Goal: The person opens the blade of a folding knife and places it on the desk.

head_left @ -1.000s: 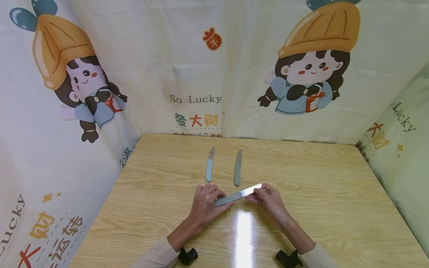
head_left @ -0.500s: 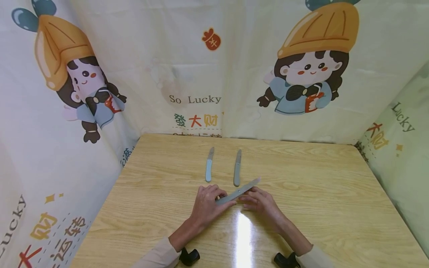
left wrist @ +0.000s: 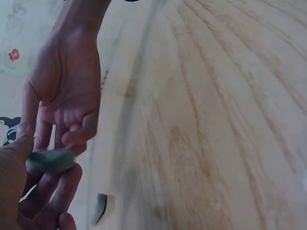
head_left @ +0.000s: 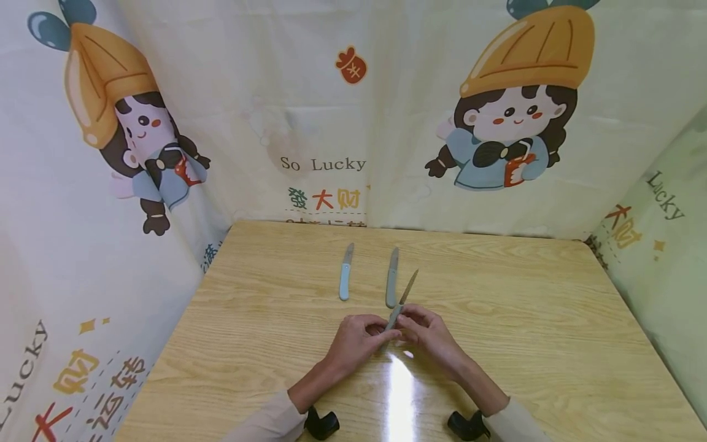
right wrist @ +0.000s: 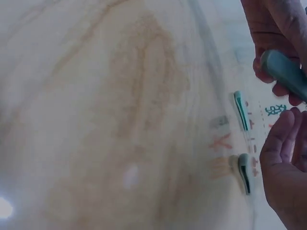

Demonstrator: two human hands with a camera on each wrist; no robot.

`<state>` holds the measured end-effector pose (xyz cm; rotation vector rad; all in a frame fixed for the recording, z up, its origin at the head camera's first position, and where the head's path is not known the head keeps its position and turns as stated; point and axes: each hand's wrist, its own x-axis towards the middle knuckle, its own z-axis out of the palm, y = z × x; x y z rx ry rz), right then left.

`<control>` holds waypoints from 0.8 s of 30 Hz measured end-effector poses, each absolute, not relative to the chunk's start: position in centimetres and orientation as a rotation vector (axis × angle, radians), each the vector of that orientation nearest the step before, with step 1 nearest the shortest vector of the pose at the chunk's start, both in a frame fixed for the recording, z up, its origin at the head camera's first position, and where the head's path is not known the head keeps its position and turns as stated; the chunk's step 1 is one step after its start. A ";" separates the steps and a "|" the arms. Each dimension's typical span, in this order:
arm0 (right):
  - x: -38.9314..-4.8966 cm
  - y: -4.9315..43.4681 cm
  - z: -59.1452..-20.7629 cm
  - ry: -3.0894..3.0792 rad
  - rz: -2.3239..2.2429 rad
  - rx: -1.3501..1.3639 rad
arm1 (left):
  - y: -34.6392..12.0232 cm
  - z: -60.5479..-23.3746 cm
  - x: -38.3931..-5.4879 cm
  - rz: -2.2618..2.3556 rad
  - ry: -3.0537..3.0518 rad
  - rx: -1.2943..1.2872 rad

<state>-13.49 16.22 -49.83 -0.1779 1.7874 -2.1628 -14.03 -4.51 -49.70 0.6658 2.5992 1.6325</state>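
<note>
A grey folding knife (head_left: 408, 290), blade out, is held above the table between both hands, its tip pointing away and slightly right. My left hand (head_left: 353, 345) grips the handle end, thumb on top. In the left wrist view, fingers curl beneath the green-looking handle (left wrist: 50, 161). At the handle's blade end, my right hand (head_left: 435, 341) pinches with thumb and forefinger; its contact is partly hidden in the right wrist view. Two more opened knives lie further back: a light blue folding knife (head_left: 345, 276) and a second grey folding knife (head_left: 391, 282), just beyond the held one.
The wooden table (head_left: 525, 307) reaches back to a printed curtain (head_left: 409, 123), which also runs along both sides. Black wrist mounts (head_left: 322, 425) sit near the sleeves. A bright light reflection lies on the tabletop in front of the hands.
The knife has swung from pointing right to pointing away. My right hand has gone from the blade to the handle, and my left hand has shifted right. The two lying knives stay put.
</note>
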 end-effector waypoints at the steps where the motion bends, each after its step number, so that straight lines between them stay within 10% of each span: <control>1: -13.7 16.2 -49.6 1.803 -2.171 -0.164 | -4.5 -49.6 -14.0 1.636 2.580 0.651; 24: -22.0 21.6 -49.1 2.490 -1.790 0.048 | -6.3 -49.7 -14.1 1.491 2.644 0.639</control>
